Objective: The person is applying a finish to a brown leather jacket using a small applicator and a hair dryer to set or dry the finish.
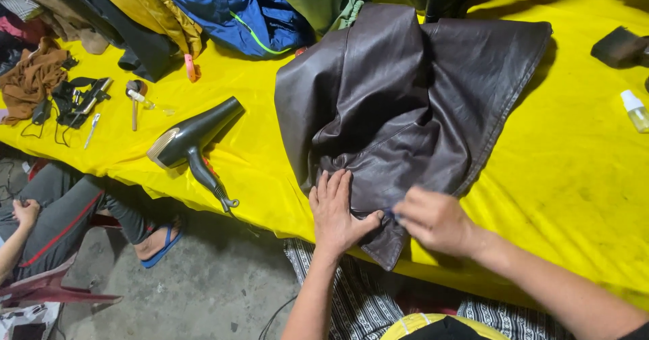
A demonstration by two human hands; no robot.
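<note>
1. Left hand (336,213) lies flat on the dark brown leather jacket (399,110).
2. Right hand (436,220) pinches the jacket hem.
3. Black hair dryer (193,140) rests on the yellow bench (574,178).

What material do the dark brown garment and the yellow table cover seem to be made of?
Dark brown garment: probably leather or imitation leather, with a smooth soft sheen, heavy folds and stitched edges. Yellow table cover: seemingly a coated or synthetic sheet, slightly glossy with shallow wrinkles.

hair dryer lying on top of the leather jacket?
No, the hair dryer lies on the yellow table cover, apart from the brown leather jacket.
</note>
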